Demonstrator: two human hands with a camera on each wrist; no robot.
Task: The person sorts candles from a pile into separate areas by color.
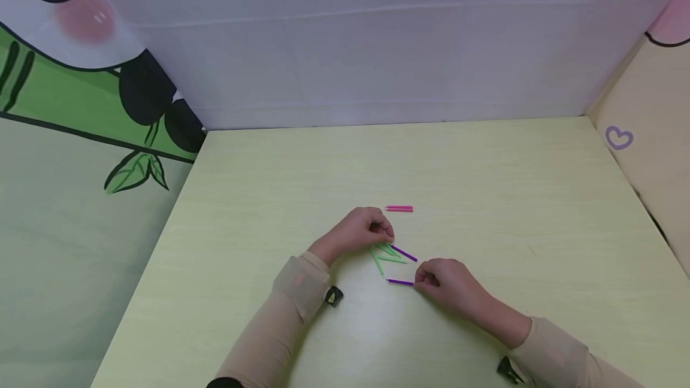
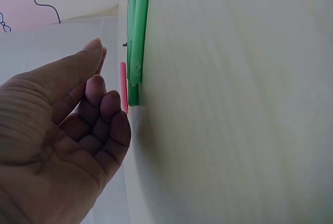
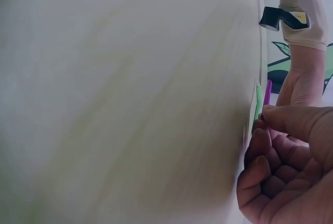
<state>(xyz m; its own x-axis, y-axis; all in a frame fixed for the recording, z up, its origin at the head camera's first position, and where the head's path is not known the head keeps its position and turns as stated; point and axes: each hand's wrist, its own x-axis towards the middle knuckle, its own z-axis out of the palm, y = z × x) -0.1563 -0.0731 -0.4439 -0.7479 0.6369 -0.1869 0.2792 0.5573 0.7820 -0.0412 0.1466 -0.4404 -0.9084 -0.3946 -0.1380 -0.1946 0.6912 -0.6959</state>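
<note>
My right hand pinches the right end of a thin purple stick between thumb and fingertips; the stick also shows in the right wrist view. Beside the upper end of a second purple stick is my left hand, its fingers loosely curled. In the left wrist view its thumb and forefinger come together, with nothing visible between them. Several light green sticks lie at angles just below the left hand, which partly hides their upper ends. Two pink sticks lie side by side past the left fingertips.
Everything lies on a pale wooden table. A white cloth wall stands along its far edge, with a cartoon-printed panel on the left and a beige panel on the right. Each sleeve carries a small black clip.
</note>
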